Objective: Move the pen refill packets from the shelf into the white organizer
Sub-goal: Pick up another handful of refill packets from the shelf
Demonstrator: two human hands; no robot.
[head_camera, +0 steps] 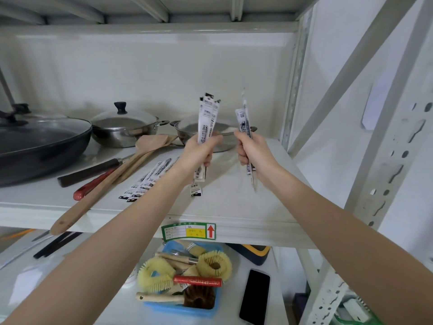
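My left hand (199, 152) is closed around a bunch of long white pen refill packets (207, 118) with black print, held upright above the grey shelf (234, 198). My right hand (254, 150) grips another couple of refill packets (243, 119), also upright, just right of the first bunch. Several more packets (150, 178) lie fanned out flat on the shelf, left of my left forearm. One more packet end (195, 191) shows on the shelf below my left hand. No white organizer is in view.
A dark pan with a glass lid (39, 141) and two steel pots (124, 129) stand at the shelf's back. Wooden spatulas (112, 179) and knives (91, 171) lie at the left. Below sit a blue basket of brushes (187, 277) and a black phone (255, 296).
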